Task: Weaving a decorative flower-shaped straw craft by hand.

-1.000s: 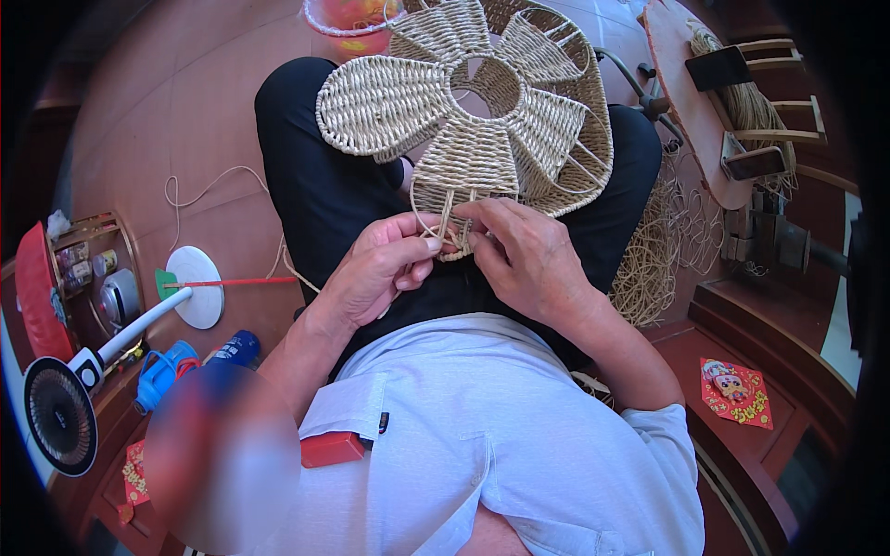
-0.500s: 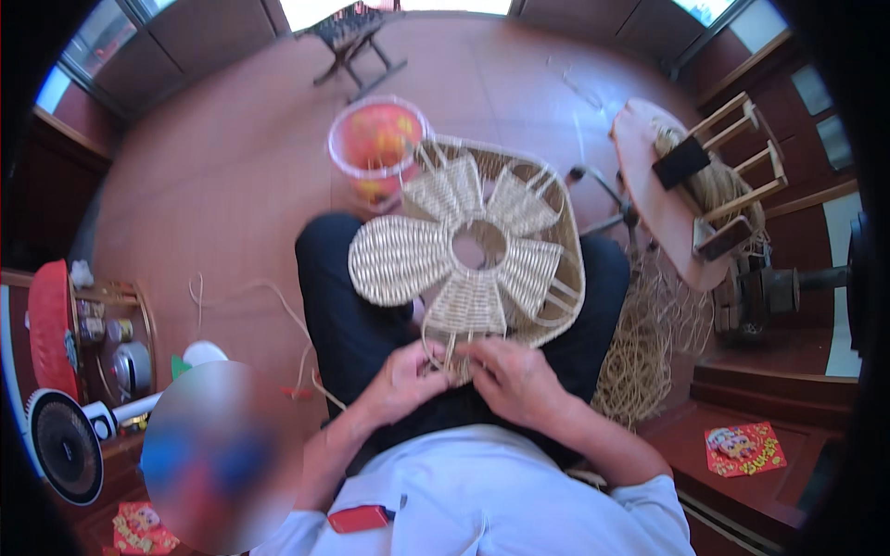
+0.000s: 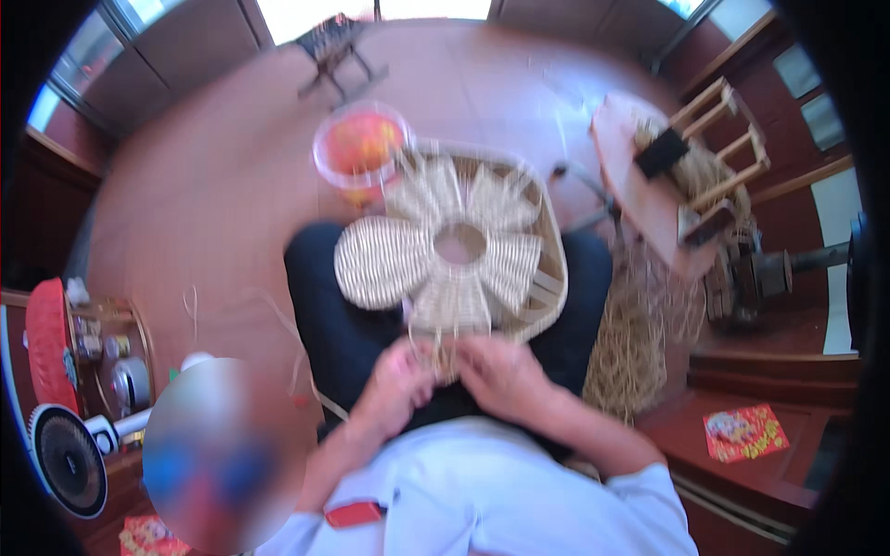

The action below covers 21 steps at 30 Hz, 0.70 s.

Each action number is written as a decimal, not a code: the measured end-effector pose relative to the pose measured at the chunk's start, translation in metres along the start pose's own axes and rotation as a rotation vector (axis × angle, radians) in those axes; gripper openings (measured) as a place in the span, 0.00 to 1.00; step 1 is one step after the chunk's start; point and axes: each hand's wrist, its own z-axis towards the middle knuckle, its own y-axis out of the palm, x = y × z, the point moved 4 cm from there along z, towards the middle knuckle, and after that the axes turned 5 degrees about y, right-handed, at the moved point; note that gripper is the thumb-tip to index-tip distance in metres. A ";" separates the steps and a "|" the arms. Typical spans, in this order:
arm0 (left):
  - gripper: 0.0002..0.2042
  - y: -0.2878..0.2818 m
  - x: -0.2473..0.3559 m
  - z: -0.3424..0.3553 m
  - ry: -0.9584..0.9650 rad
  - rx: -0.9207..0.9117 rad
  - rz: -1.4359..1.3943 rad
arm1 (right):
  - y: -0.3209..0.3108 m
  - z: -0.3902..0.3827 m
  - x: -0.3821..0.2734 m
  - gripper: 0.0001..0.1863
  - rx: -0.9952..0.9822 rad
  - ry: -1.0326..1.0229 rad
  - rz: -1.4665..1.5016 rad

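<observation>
A pale woven straw basket piece [image 3: 380,264] rests across my lap, its petal-like panels set around a round hole. One petal on the left is filled with weave and rounded; others end in bare frame loops. A curved rim with netting runs along its far and right side. My left hand [image 3: 400,378] pinches the near petal's frame end, fingers curled. Beside it, my right hand [image 3: 501,372] is closed on the same end from the right. Fine strands between the fingertips are too blurred to make out.
A pink-rimmed bucket [image 3: 357,148] stands beyond my knees. To the right are a pale board [image 3: 616,167] with a wooden frame [image 3: 728,139] and a heap of straw cord [image 3: 626,371]. A black fan [image 3: 69,461] is at lower left, near a red-topped shelf [image 3: 51,338].
The whole view has shifted slightly, with the woven piece a little left in the picture. Both hands stay at the near petal's end; the fingers have moved slightly.
</observation>
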 end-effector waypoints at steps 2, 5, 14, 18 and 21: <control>0.20 0.004 0.007 0.011 0.036 -0.030 -0.111 | -0.003 0.007 0.004 0.13 0.000 -0.013 -0.013; 0.23 0.004 0.016 0.013 0.002 -0.151 -0.258 | -0.007 0.013 0.002 0.16 0.019 -0.030 -0.035; 0.25 -0.003 0.016 0.011 -0.059 -0.227 -0.214 | -0.013 0.013 -0.009 0.12 -0.055 0.121 0.068; 0.27 -0.003 0.016 0.013 -0.070 -0.284 -0.213 | -0.005 0.014 -0.009 0.13 -0.036 0.135 -0.059; 0.26 -0.004 0.016 0.014 -0.048 -0.272 -0.143 | 0.001 0.015 -0.012 0.12 -0.004 0.139 -0.130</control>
